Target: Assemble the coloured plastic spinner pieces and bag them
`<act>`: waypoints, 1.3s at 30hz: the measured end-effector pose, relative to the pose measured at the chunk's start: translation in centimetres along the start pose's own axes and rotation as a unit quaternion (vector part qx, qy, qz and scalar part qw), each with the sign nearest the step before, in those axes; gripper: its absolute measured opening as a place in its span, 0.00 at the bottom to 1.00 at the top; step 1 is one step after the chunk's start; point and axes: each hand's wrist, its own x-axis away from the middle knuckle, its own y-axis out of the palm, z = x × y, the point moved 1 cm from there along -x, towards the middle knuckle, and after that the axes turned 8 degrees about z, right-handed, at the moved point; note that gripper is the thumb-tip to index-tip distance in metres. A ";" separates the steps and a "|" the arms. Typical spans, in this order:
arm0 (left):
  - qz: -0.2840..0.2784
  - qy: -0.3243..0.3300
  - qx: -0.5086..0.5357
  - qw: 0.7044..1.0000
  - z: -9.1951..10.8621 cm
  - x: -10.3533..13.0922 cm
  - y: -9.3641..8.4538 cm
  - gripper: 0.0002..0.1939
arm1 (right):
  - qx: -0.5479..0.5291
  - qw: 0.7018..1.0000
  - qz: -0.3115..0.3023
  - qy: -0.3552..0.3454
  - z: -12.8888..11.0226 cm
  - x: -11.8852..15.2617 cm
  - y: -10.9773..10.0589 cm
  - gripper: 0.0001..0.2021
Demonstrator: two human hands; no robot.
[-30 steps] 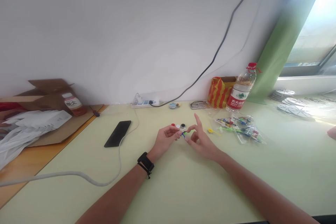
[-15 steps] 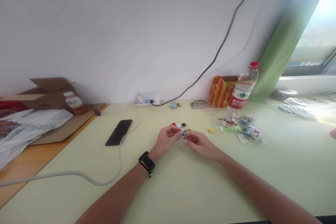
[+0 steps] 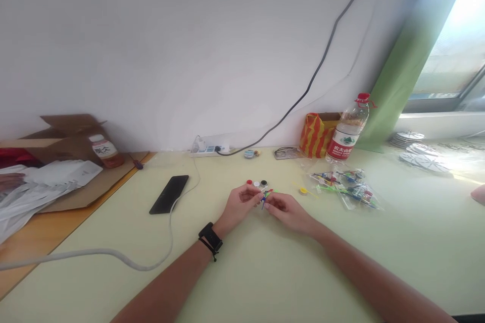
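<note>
Both hands meet over the middle of the pale table. My left hand (image 3: 242, 204), with a black watch (image 3: 210, 238) on its wrist, pinches a cluster of small coloured plastic pieces (image 3: 264, 198) between thumb and fingers. From the other side my right hand (image 3: 286, 209) is closed on the same cluster. Blue, green, red and white bits show between the fingertips; their exact kind is too small to tell. Just behind the hands lie a red disc (image 3: 249, 181), a white disc (image 3: 256, 183) and a black disc (image 3: 264, 182). A yellow piece (image 3: 303, 191) sits to the right.
Clear bags of coloured plastic parts (image 3: 356, 194) lie at right, before a large water bottle (image 3: 346, 133) and a striped bag (image 3: 314, 133). At left are a black phone (image 3: 169, 195), a white cable (image 3: 129, 261), a drink bottle (image 3: 106, 151) and another person's hand (image 3: 11, 181).
The coloured cluster has turned between my fingertips, and a blue strip now points down toward the table. Both hands stay almost in place; the whole view has shifted slightly.
</note>
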 end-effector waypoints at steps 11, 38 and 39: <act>0.011 0.016 -0.031 0.999 -0.3 0.2 0.2 0.14 | 0.023 0.999 0.028 -0.003 0.4 0.1 -0.1 0.12; 0.113 0.117 -0.340 0.926 -1.2 0.5 -0.8 0.19 | 0.483 0.858 0.133 0.118 1.9 -0.8 -4.7 0.11; 0.103 0.110 -0.347 0.926 -1.3 0.5 -0.8 0.21 | 0.501 0.846 0.145 0.113 2.2 -0.8 -5.0 0.09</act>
